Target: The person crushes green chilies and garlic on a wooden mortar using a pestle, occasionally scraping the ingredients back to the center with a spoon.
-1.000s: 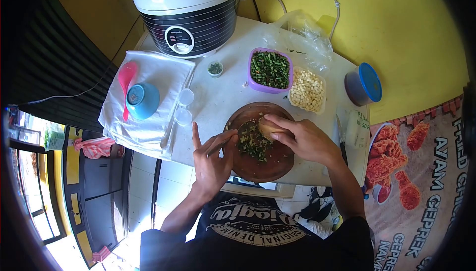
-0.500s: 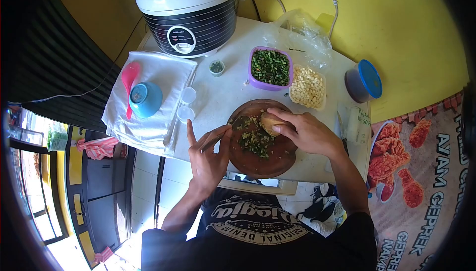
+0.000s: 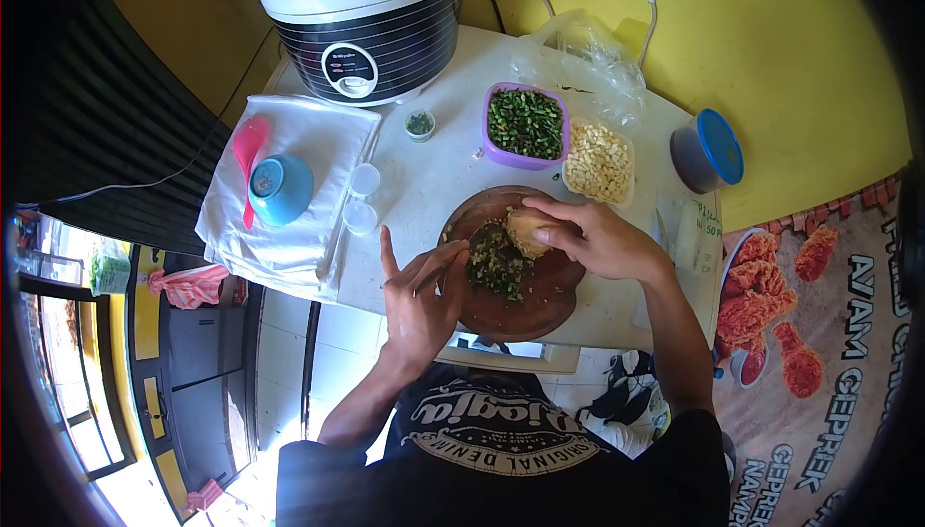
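Note:
A round brown wooden board or shallow mortar (image 3: 549, 305) lies at the table's front edge, with chopped green and pale bits (image 3: 496, 272) on it. My right hand (image 3: 607, 243) grips a light tan piece (image 3: 526, 231), which touches the upper part of the chopped bits. At the board's left rim, my left hand (image 3: 419, 301) pinches a thin dark utensil, its index finger pointing up. The utensil's far end is hard to make out. Behind the board stand a purple tub of chopped greens (image 3: 525, 123) and a clear tub of pale cubes (image 3: 598, 163).
A rice cooker (image 3: 361, 31) stands at the back left. Nearer are a white cloth (image 3: 318, 132), an upturned blue bowl (image 3: 280, 190), a pink spoon (image 3: 250, 146) and small clear cups (image 3: 360, 217). A blue-lidded container (image 3: 708, 153) and plastic bag (image 3: 588, 65) sit right.
My left hand has moved right, further over the board's edge. My right hand and the tan piece have shifted slightly, and the chopped bits lie more bunched together.

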Demonstrator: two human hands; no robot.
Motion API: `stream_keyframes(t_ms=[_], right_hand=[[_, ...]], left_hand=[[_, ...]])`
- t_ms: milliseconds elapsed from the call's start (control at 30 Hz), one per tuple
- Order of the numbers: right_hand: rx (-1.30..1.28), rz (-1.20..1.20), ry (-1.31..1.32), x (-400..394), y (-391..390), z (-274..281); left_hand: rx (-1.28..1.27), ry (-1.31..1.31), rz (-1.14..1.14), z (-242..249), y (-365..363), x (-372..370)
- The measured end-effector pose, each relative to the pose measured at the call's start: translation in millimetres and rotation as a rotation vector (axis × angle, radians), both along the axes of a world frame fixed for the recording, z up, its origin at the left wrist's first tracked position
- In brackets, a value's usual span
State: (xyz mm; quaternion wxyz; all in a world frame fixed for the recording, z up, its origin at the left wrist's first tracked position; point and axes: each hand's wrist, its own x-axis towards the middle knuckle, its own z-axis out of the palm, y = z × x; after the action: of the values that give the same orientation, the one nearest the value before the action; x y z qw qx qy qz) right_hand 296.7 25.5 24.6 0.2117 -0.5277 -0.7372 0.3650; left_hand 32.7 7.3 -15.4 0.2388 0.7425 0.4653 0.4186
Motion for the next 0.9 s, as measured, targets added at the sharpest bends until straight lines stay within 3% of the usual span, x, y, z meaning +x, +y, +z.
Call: stream_keyframes(t_ms=[133, 200, 333, 400, 500, 667, 733, 800, 900], right_hand=[[-0.098, -0.022, -0.311, -30.7, -17.1, 32.3], [0.049, -0.095, -0.653, -47.9, -29.4, 25.2], [0.192, -0.117, -0.718, -64.4, -32.6, 20.0], [0.064, -0.092, -0.681, -45.7, -15.8, 30.3], [-0.083, -0.026, -0.127, -18.2, -3.5, 21.0], [-0.134, -0.079, -0.081, 2.3, -1.5, 14.6], [-0.335, -0.146, -0.113, -1.5, 0.8, 31.9], [-0.221, -0.061, -0.056, -1.9, -6.4, 13.7], [-0.134, 0.101, -0.051, -8.4, -16.4, 3.6]], left_hand=[[0.035, -0.026, 0.050, 0.5, -0.4, -6.2], [0.036, -0.020, 0.071, 5.5, 1.5, -11.4], [0.062, -0.009, 0.119, 6.4, 6.9, -15.4], [0.053, -0.005, 0.126, 6.1, 11.0, -12.3], [0.046, -0.012, 0.074, 2.2, 17.6, -2.6], [0.008, -0.050, -0.065, 3.6, 1.0, 7.3], [0.023, -0.062, -0.037, 3.1, 1.9, 5.4], [0.049, -0.053, 0.073, 3.1, 9.5, 3.0], [0.087, 0.005, 0.049, -2.7, 25.9, 9.6]])
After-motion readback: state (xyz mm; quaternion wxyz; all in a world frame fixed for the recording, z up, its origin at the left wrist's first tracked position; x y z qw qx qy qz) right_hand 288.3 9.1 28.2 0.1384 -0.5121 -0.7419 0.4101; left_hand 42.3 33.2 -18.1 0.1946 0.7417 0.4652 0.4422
